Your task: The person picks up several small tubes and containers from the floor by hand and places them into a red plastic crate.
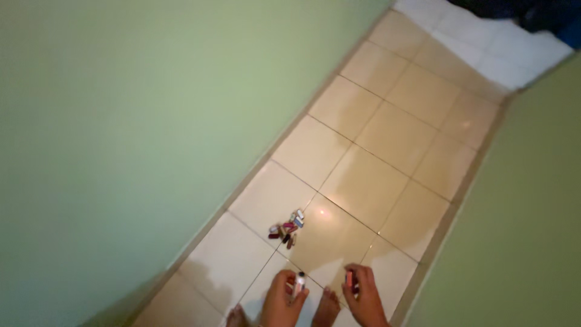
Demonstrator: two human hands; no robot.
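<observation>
Left hand [283, 298] pinches a small white tube [299, 284]; right hand [362, 293] grips a pinkish tube [349, 279]. At twelve o'clock, a pile of small tubes [287, 229] lies on the tiled floor [375, 151]. Firm, steady grips seem wise.

Narrow corridor: pale green walls [121, 121] both sides, glossy cream tiled floor [393, 139], dim light.

surface: beige tiled floor [387, 139] — on it: cluster of small cosmetic tubes [288, 227] — near left wall
</observation>
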